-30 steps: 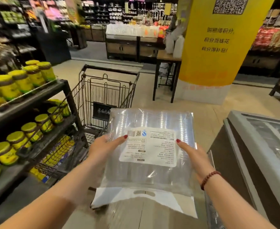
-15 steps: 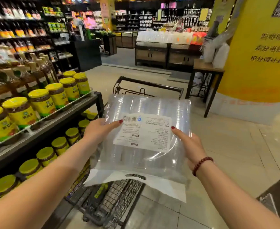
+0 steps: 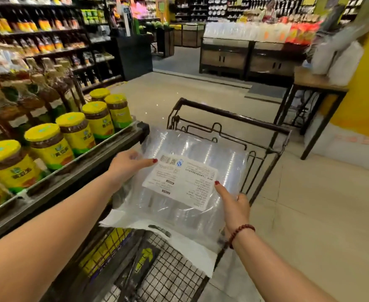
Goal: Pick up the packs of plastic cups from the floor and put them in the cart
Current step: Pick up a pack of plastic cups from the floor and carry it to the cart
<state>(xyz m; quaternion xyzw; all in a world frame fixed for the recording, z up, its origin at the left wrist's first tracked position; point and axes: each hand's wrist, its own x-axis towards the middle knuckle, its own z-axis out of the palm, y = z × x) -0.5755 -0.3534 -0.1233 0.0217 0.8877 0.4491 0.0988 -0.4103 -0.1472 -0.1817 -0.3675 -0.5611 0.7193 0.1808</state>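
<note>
holding a clear pack of cups [image 3: 192, 184] over a black wire cart [image 3: 229, 127], both hands grip its sides: the left hand [image 3: 128, 165] and right hand [image 3: 233, 205] each with thumb on top by the white label [image 3: 180, 182], remaining fingers curled under, hidden. yellow-lidded jars [image 3: 74, 131] line the shelf [image 3: 74, 168] just left of the cart.

Yellow-lidded jars [image 3: 76, 131] line a dark shelf [image 3: 105, 147]; a wooden table [image 3: 316, 83] stands by a yellow pillar [image 3: 362, 88].
</note>
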